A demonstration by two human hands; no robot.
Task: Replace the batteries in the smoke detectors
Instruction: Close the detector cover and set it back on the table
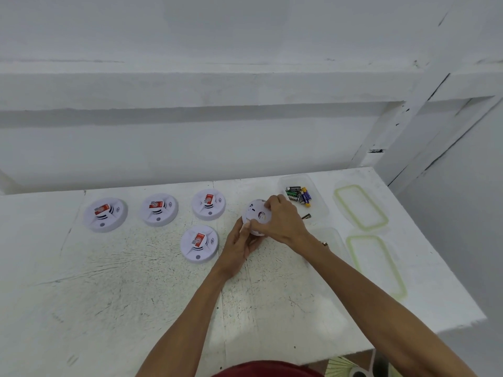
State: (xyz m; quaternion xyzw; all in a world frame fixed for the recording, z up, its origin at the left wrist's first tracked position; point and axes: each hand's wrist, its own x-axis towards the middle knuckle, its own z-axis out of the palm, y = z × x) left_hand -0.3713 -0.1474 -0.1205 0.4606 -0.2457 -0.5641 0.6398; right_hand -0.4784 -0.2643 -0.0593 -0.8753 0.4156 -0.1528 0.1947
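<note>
Two hands hold one smoke detector [255, 217]: our left hand [239, 248] grips its near edge, our right hand [283, 221] grasps its far edge; batteries [298, 195] lie just beyond, nearer our right.

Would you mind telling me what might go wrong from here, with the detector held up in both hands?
1. The held detector is off the table, gripped only by the left hand and right hand; a slip could drop it onto the detector just beside it.
2. One loose battery lies outside the battery container, near the right forearm; a sweep could knock it away.
</note>
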